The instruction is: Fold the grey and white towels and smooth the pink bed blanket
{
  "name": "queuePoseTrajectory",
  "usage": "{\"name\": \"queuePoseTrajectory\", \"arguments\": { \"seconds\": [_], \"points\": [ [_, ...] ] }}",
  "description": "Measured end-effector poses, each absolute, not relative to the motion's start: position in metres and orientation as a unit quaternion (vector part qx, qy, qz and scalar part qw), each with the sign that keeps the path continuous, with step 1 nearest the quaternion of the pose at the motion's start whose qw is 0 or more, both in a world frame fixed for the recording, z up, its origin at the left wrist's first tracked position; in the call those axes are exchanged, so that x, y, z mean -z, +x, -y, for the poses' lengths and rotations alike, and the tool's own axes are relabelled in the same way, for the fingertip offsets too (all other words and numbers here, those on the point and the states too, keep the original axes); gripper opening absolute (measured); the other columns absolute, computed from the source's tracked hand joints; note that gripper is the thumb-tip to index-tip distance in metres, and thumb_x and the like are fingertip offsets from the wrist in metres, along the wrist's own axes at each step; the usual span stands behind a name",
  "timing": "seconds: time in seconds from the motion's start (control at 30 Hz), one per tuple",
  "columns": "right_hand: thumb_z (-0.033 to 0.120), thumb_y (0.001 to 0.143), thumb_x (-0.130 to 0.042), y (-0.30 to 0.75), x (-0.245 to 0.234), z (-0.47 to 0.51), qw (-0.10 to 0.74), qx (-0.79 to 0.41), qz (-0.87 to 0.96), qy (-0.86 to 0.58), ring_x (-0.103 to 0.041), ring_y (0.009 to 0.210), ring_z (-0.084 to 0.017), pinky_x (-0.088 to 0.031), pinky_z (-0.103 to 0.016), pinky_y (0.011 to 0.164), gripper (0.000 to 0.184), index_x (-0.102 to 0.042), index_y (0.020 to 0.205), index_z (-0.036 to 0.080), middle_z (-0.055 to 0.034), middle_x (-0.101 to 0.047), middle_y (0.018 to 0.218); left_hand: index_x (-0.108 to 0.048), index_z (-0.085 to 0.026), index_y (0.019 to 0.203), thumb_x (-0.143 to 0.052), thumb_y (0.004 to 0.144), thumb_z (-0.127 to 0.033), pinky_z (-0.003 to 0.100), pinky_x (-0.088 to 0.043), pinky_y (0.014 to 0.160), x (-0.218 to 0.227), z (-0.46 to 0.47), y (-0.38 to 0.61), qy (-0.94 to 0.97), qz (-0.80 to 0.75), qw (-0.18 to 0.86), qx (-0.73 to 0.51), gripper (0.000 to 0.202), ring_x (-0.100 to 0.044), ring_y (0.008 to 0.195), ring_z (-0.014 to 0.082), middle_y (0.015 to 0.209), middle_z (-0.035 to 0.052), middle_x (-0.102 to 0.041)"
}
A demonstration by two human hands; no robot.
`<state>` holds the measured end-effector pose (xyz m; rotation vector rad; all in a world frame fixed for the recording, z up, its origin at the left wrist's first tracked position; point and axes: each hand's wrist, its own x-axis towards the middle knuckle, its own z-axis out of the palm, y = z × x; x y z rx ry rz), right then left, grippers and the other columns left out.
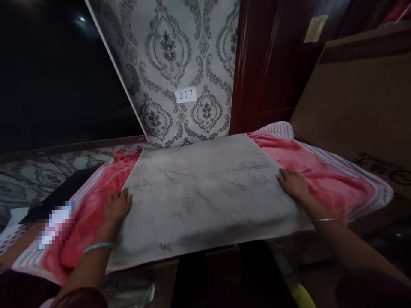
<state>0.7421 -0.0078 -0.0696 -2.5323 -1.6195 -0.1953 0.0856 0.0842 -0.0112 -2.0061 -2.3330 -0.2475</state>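
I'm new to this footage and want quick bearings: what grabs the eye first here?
A large grey cloth lies spread flat in the middle, over a pink blanket with striped edges. The left hand and the right hand rest on its two side edges. Behind, a small label reading 277 sits on the patterned wallpaper.

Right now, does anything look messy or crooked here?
The grey cloth, with the left hand and right hand at its side edges, lies crooked on the pink blanket and shows dark smudgy streaks.
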Motion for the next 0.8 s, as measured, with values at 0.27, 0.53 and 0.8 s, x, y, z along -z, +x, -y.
{"name": "queuePoseTrajectory", "arguments": {
  "seconds": [0.27,0.53,0.8],
  "points": [
    [0.04,0.097,-0.039,0.739,0.068,0.036,0.183,0.016,0.41,-0.894,-0.068,0.103,-0.036,-0.053,-0.045,0.085,0.056,-0.059,0.136,0.006,-0.0243,-0.07,0.11,-0.063,-0.006,0.125,-0.031,0.094,-0.042,0.041,-0.055,0.075,0.007,-0.054,0.08,-0.532,0.842,-0.039,0.084,0.057,-0.068,0.105,0.0353,0.114,0.0242,-0.071],
    [0.039,0.095,-0.039,0.745,0.061,0.035,0.188,-0.033,0.369,-0.91,-0.068,0.102,-0.037,-0.054,-0.045,0.082,0.049,-0.069,0.119,0.008,-0.0231,-0.072,0.107,-0.071,-0.013,0.111,-0.032,0.092,-0.042,0.044,-0.055,0.074,0.018,-0.049,0.068,-0.504,0.855,-0.016,0.119,0.052,-0.069,0.101,0.0358,0.101,0.0208,-0.074],
    [0.04,0.096,-0.034,0.747,0.07,0.038,0.179,-0.015,0.388,-0.904,-0.069,0.097,-0.039,-0.054,-0.047,0.077,0.055,-0.068,0.121,0.005,-0.0289,-0.07,0.105,-0.068,-0.003,0.118,-0.036,0.088,-0.052,0.042,-0.054,0.08,0.018,-0.045,0.074,-0.494,0.862,-0.025,0.11,0.065,-0.067,0.108,0.0373,0.112,0.0262,-0.07]
  ]
}}
